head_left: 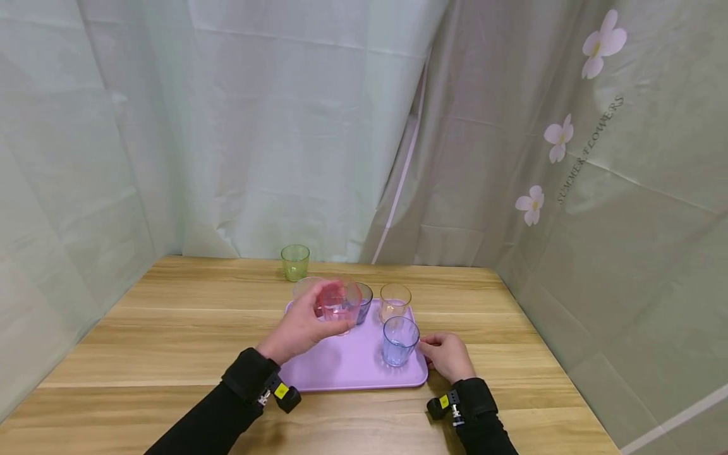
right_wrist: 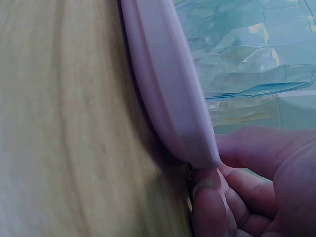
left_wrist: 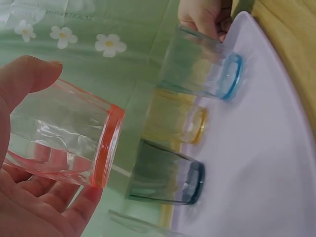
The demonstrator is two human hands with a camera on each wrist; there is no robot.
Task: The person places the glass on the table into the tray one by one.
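Note:
My left hand grips a pink glass and holds it up over the lilac tray. In the left wrist view the thumb lies on one side of this glass and the fingers on the other, its thick red-orange base facing the tray. At the tray's right edge, my right hand pinches the rim between thumb and fingers. A blue glass stands upright on the tray beside that hand. Behind it are an amber glass and a dark grey-blue glass.
A clear glass shows at the tray's back left, partly hidden by my left hand. Farther back, a green glass stands on the wooden table near its far edge. Curtains hang behind and along both sides.

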